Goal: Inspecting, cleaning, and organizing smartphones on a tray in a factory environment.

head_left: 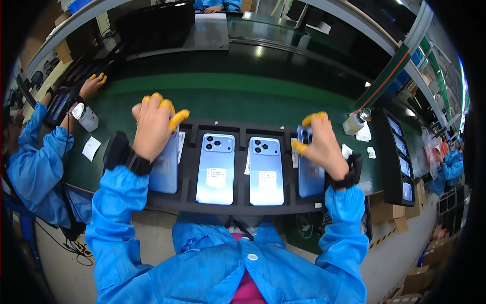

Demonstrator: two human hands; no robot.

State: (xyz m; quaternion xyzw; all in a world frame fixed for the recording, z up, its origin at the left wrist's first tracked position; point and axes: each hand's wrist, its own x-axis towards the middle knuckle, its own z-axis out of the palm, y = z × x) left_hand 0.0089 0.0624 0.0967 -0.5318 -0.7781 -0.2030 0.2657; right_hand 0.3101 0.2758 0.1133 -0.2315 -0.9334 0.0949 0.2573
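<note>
Hand, left (153, 127): curled over leftmost phone (164, 175).
Hand, right (322, 146): half-curled at rightmost phone (310, 176).
Grips: I cannot tell surely.

A bottle (355, 124) stands beside probably crumpled tissue (364, 134).

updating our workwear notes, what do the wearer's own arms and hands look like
Bright-blue, slightly shiny fabric sleeves with gathered cuffs cover both arms. Both wrists have bulky black wristbands. Yellow, rubbery-looking finger cots cap several fingertips of the left hand and right hand.
</note>
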